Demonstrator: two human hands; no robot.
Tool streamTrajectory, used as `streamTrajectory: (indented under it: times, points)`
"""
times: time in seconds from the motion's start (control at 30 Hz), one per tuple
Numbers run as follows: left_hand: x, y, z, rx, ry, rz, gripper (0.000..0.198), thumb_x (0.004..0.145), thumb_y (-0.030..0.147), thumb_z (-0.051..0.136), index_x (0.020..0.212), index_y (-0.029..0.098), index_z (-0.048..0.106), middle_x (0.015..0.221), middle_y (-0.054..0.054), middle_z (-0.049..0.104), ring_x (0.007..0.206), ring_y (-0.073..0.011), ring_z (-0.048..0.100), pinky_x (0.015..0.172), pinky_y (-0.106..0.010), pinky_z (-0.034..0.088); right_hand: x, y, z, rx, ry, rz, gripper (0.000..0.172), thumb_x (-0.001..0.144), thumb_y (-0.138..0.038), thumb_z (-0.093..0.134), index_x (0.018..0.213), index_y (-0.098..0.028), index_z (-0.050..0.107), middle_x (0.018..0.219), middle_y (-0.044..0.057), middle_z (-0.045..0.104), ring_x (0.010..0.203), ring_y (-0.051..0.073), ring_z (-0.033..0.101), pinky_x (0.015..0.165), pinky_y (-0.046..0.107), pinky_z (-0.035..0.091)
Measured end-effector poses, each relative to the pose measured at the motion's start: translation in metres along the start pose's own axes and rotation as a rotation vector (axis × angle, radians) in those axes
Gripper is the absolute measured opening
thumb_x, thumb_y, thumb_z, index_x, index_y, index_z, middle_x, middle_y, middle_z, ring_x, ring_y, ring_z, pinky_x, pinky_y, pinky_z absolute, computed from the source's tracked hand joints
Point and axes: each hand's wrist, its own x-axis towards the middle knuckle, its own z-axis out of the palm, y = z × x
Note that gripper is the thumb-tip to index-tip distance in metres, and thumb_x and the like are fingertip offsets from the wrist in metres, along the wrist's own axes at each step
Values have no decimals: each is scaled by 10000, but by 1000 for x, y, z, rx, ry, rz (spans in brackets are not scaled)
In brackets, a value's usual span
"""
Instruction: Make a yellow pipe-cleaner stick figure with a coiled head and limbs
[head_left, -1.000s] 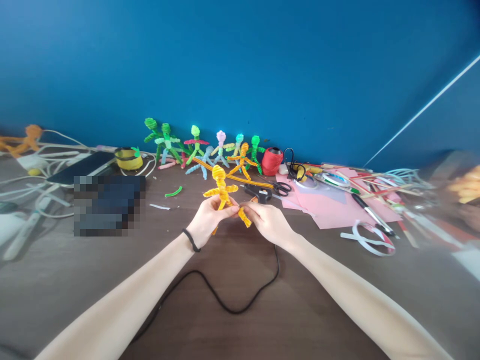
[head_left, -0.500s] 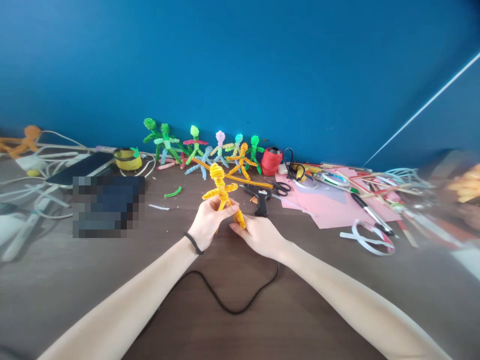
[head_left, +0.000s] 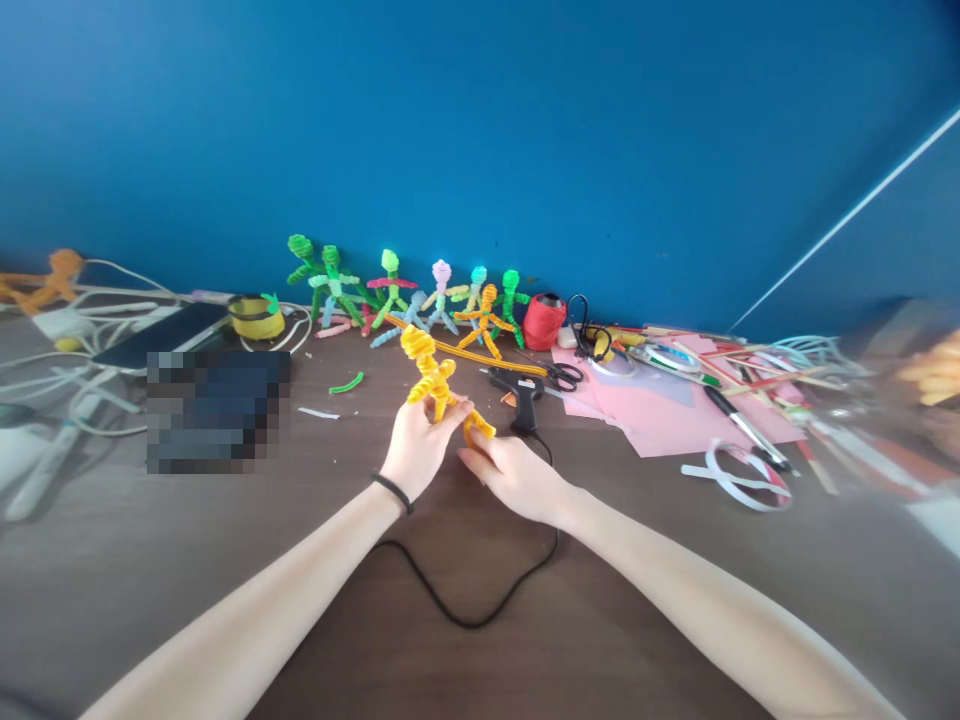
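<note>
A yellow-orange pipe-cleaner figure (head_left: 431, 375) with a coiled head is held above the dark table (head_left: 480, 670), its head leaning left. My left hand (head_left: 420, 440) pinches its body from below, thumb on top. The fingers of my right hand (head_left: 517, 475) are closed on one leg of the same figure. Just behind my right hand lies a black glue gun (head_left: 527, 400), its cable looping below both hands. Black-handled scissors (head_left: 564, 376) and long orange pipe cleaners (head_left: 480, 357) lie beyond.
Several pipe-cleaner figures (head_left: 390, 285) lean against the blue wall (head_left: 480, 130), beside a red roll (head_left: 544, 322). Pink paper (head_left: 667, 420), sticks and a marker (head_left: 742, 425) cover the right side. On the left are a yellow roll (head_left: 256, 320), cables and a dark device (head_left: 217, 405).
The held figure has turned and tilted to the left, its head shifting left. My left hand has moved slightly left and up; my right hand stays on the leg.
</note>
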Motion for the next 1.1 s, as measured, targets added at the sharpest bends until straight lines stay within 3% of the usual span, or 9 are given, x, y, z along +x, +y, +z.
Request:
streamTrajectory:
  times: [0.13,0.33,0.47,0.63,0.83,1.1]
  points:
    - [-1,-5,-2,128,41,89,145,686,311,550,715,170,544,717,1,614,686,-152,567,657,-263,432,-1,0,1,-23,46,-95,177,858,-273,371,894,-167,507,734,49,599,637,159,566,578,234,362]
    - [0,-4,-5,258,-152,103,121,687,294,524,701,182,566,670,16,619,643,-147,558,592,-239,406,0,7,-3,17,195,-107,198,859,-243,365,828,-178,549,698,24,598,599,122,545,574,212,356]
    - [5,-2,-5,174,-213,76,205,698,360,529,673,168,598,672,-9,635,666,-164,572,631,-253,419,1,7,-8,155,223,-23,200,853,-271,368,742,-180,508,566,-24,522,493,93,478,514,199,335]
    - [5,-1,-4,-52,-179,-9,294,730,405,503,803,134,591,717,-56,655,712,-194,610,627,-268,442,1,7,-10,335,186,35,223,853,-282,365,681,-178,461,526,-36,524,502,90,479,543,203,347]
    - [5,1,-5,-114,-221,-54,251,716,385,531,720,138,577,650,-31,623,618,-171,599,552,-253,437,6,17,-9,547,209,98,187,841,-351,394,750,-191,428,498,-49,507,468,87,433,485,201,314]
    - [6,-3,-6,-274,-280,-91,214,693,354,588,743,146,608,706,-8,627,660,-135,577,581,-223,411,10,24,-8,605,238,114,193,823,-359,423,741,-186,442,502,-45,490,417,69,387,419,189,280]
